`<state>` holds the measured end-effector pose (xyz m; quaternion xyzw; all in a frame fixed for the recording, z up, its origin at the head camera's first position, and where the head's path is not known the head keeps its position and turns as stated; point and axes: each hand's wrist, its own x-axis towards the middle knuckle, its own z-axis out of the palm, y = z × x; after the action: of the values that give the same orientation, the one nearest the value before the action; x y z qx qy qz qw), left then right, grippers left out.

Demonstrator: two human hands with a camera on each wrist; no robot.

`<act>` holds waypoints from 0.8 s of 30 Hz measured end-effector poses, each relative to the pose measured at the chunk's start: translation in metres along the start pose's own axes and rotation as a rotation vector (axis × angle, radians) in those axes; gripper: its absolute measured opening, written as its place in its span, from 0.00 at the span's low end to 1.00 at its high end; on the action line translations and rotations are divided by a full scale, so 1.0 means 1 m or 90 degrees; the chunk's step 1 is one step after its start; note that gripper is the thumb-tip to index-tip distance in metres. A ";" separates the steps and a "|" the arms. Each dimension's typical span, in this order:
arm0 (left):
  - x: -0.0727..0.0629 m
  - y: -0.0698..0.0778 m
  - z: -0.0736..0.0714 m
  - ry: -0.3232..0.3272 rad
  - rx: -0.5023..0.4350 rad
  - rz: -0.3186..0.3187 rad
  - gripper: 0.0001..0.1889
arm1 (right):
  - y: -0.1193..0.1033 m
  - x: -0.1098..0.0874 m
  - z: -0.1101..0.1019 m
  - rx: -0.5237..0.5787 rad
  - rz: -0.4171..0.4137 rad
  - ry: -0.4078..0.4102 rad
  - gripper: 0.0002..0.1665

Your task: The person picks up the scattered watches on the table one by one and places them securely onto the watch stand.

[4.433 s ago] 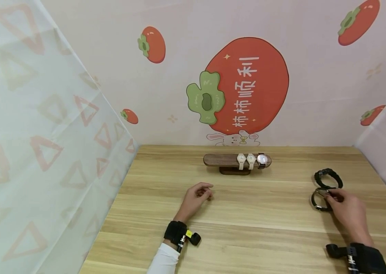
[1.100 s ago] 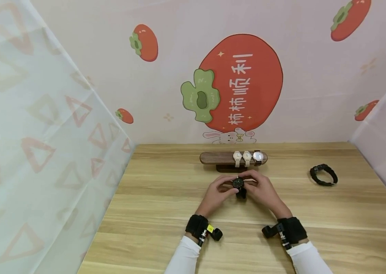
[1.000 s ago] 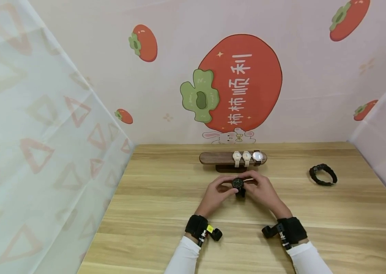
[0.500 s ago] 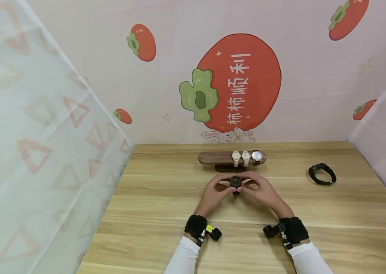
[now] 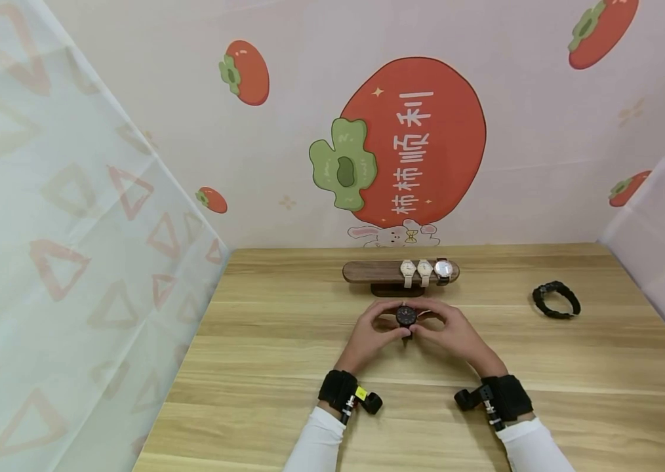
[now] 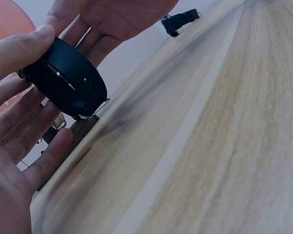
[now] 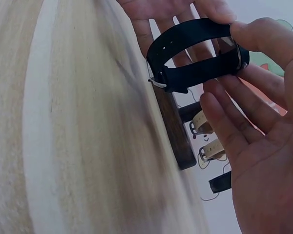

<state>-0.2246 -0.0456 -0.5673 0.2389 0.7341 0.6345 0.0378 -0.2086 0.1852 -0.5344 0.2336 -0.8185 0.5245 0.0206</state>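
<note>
Both hands pinch a black wristwatch (image 5: 406, 316) in front of the display stand in the head view. My left hand (image 5: 369, 335) has it by the left side of the case, and my right hand (image 5: 453, 333) by the right side. The dark round dial faces the head camera. In the left wrist view the buckled strap (image 6: 68, 80) hangs as a loop below the case, above the wood. The right wrist view shows the same strap (image 7: 190, 36) with its metal buckle (image 7: 157, 83) and punched holes, thumbs of both hands at the case.
A dark wooden watch stand (image 5: 370, 271) stands at the back of the table (image 5: 285, 393). On its right half sit two pale watches (image 5: 416, 269) and a silver-cased one (image 5: 443, 268) with a dark strap. Another black watch (image 5: 555, 287) lies at the right.
The right hand has brought the watch from the right side to the middle, where the left hand now grips it too. Within the last second the watch turned slightly and the right thumb shifted lower.
</note>
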 end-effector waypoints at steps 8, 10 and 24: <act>0.000 -0.002 0.000 -0.019 -0.033 -0.004 0.30 | 0.004 0.000 0.000 -0.002 -0.014 -0.011 0.27; 0.000 -0.003 0.000 -0.020 -0.035 -0.003 0.29 | 0.005 -0.001 0.000 0.000 -0.016 -0.015 0.27; 0.000 -0.005 0.003 -0.019 -0.034 -0.003 0.28 | 0.008 -0.002 -0.001 -0.013 -0.017 -0.022 0.26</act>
<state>-0.2254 -0.0436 -0.5727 0.2453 0.7167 0.6504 0.0563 -0.2104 0.1899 -0.5415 0.2531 -0.8207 0.5119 0.0160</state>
